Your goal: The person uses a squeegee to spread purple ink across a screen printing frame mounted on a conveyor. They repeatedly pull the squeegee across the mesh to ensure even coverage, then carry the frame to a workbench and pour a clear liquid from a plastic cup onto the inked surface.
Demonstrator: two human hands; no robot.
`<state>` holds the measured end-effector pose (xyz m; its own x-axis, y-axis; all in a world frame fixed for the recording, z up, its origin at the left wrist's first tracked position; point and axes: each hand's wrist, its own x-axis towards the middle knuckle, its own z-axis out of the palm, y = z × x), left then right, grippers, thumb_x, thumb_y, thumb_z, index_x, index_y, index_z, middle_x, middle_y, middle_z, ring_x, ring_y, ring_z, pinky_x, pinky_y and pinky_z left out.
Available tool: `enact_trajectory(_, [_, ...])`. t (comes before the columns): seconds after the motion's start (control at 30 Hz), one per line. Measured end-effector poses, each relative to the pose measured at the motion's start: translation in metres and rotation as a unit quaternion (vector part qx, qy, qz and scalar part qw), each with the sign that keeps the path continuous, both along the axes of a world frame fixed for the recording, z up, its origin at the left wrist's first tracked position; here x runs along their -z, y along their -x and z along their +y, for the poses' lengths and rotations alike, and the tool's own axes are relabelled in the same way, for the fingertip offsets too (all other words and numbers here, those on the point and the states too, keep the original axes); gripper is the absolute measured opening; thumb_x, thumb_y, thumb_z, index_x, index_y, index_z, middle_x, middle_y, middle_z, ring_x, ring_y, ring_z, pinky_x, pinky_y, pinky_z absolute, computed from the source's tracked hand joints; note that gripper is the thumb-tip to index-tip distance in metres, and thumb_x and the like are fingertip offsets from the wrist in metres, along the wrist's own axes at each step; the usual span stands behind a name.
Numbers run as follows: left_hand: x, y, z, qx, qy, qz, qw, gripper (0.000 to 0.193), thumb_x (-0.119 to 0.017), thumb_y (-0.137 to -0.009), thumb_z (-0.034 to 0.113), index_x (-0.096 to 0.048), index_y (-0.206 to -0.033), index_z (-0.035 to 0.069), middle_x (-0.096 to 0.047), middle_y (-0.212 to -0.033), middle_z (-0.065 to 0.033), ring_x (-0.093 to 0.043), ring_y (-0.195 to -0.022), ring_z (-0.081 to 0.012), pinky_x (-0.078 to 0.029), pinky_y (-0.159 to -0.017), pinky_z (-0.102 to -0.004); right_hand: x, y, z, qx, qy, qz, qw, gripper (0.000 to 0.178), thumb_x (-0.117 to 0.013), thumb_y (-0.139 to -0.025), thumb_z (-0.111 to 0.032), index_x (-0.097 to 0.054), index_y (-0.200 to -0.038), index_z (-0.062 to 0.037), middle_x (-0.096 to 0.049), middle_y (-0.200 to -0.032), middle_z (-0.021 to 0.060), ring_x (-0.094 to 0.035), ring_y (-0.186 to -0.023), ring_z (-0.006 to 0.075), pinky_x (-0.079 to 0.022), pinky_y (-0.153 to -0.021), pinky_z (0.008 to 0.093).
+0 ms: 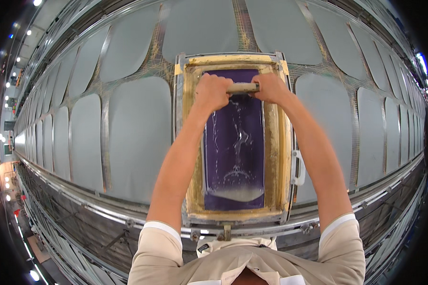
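Observation:
A screen-printing frame point(191, 190) with taped yellowish borders lies on the long table in front of me. Its purple mesh point(228, 152) carries streaks and a pale pool of clear, wet ink near the close end. Both my hands grip a squeegee point(242, 88) with a light wooden handle, held crosswise at the far end of the mesh. My left hand point(214, 91) is closed round the handle's left part, my right hand point(269, 88) round its right end. The squeegee's blade is mostly hidden by the handle and hands.
Rows of grey fabric-like panels point(140, 137) lie on the table on both sides and beyond the frame. A metal rail point(123, 219) runs along the near edge. A white handle point(299, 167) juts from the frame's right side.

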<state>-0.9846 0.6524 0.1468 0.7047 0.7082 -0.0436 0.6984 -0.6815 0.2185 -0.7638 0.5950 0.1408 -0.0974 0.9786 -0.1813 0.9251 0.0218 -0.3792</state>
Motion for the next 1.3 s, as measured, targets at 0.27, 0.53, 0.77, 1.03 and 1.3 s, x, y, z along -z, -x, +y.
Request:
enact_trajectory(0.27, [-0.003, 0.071, -0.204, 0.022, 0.021, -0.046, 0.998, 0.012, -0.072, -0.075, 0.011, -0.072, -0.086, 0.014, -0.070, -0.083, -0.0059, -0.066, -0.084, -0.0275, -0.046, -0.083, -0.0419, -0.013, 0.068, -0.200, -0.024, 0.042, 0.029, 0.998, 0.025, -0.081, -0.076, -0.022, -0.073, -0.096, -0.0100, -0.071, -0.091, 0.0119, -0.067, -0.093, 0.0334, -0.053, -0.084, 0.0442])
enact_trajectory(0.53, [0.000, 0.111, -0.328, 0.007, -0.043, -0.044, 0.998, 0.024, -0.078, -0.073, 0.019, -0.071, -0.096, 0.015, -0.070, -0.097, -0.0012, -0.064, -0.093, -0.0223, -0.043, -0.085, -0.0389, -0.056, 0.094, -0.308, -0.028, 0.090, 0.112, 0.989, 0.042, -0.081, -0.081, -0.036, -0.073, -0.111, -0.0083, -0.069, -0.109, 0.0153, -0.060, -0.113, 0.0348, -0.047, -0.099, 0.0444])
enact_trajectory(0.77, [0.002, 0.099, -0.322, 0.010, -0.010, 0.004, 1.000, 0.023, -0.076, -0.075, 0.026, -0.071, -0.094, 0.014, -0.068, -0.097, -0.0036, -0.062, -0.100, -0.0241, -0.044, -0.088, -0.0394, 0.061, -0.051, -0.275, 0.441, -0.120, 0.077, 0.886, 0.043, -0.058, -0.100, -0.033, -0.059, -0.134, -0.0076, -0.065, -0.130, 0.0183, -0.057, -0.125, 0.0362, -0.046, -0.103, 0.0458])
enact_trajectory(1.03, [-0.004, 0.115, -0.336, -0.026, -0.003, 0.036, 0.999, 0.011, -0.065, -0.084, 0.017, -0.072, -0.093, 0.015, -0.066, -0.097, -0.0012, -0.061, -0.102, -0.0218, -0.041, -0.092, -0.0376, 0.086, -0.026, -0.267, 0.393, -0.171, 0.209, 0.879, 0.036, -0.059, -0.101, -0.033, -0.067, -0.104, 0.0029, -0.067, -0.091, 0.0148, -0.062, -0.085, 0.0269, -0.048, -0.077, 0.0395])
enact_trajectory(1.3, [-0.004, 0.131, -0.341, -0.016, -0.041, -0.067, 0.997, 0.018, -0.072, -0.075, 0.015, -0.069, -0.092, 0.014, -0.064, -0.097, 0.0009, -0.059, -0.099, -0.0210, -0.044, -0.089, -0.0366, 0.022, -0.023, -0.267, 0.419, -0.148, 0.241, 0.863, 0.035, -0.058, -0.103, -0.032, -0.056, -0.085, -0.0023, -0.047, -0.068, 0.0020, -0.043, -0.061, 0.0125, -0.034, -0.055, 0.0342])
